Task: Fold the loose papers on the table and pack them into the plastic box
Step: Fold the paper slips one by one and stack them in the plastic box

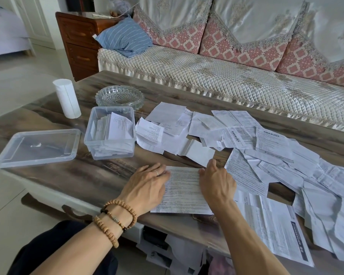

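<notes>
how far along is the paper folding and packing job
Early to midway, I'd judge. Done: the plastic box already holds several folded papers, its lid lying beside it. In hand: the left hand and right hand press one printed sheet flat. Left: the loose papers spread across the table.

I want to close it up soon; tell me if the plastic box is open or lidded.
Open. The plastic box has no cover and papers stand inside; its lid lies flat on the table beside it.

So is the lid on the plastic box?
No, the lid lies flat on the table left of the open plastic box.
</notes>
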{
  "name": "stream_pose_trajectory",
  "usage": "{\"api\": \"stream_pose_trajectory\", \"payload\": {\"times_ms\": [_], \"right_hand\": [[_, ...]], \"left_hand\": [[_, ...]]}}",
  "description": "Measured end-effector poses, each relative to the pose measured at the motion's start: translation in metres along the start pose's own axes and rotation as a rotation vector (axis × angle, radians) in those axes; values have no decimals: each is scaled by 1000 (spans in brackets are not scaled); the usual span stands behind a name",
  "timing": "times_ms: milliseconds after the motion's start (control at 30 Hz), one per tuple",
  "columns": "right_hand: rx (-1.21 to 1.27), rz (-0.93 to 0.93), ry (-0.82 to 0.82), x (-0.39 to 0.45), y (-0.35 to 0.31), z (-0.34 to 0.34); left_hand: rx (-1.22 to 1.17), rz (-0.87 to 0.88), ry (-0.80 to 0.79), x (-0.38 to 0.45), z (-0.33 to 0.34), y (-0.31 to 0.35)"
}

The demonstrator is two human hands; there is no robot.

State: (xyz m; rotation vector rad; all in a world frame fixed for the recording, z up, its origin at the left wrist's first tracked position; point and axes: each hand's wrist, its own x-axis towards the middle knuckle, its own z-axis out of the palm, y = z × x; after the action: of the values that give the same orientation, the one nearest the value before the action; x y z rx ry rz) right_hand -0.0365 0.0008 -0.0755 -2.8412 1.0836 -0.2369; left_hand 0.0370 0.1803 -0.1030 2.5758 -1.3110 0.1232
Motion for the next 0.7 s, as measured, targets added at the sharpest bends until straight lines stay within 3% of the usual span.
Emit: {"api": "stream_pose_trajectory", "payload": {"times_ms": [67,133,200,267,367,700], "right_hand": [[-101,-162,104,-3,-2,-2],[-94,-435,142,-10,-5,5],[-15,-596,-1,-24,-6,14],[23,-578,-183,-38,-3,17],[-53,-611,-302,-50,7,10],[-298,-615,-383,-48,48,-16]], "left_hand": [[5,5,-58,-1,-6,-2],[21,6,-141,0,-11,-4],[29,10,-223,1,-18,-4],[35,4,-313,3,-25,-4],[35,5,-429,3,-32,-4],[-35,-53,-525,-5,-38,-13]]}}
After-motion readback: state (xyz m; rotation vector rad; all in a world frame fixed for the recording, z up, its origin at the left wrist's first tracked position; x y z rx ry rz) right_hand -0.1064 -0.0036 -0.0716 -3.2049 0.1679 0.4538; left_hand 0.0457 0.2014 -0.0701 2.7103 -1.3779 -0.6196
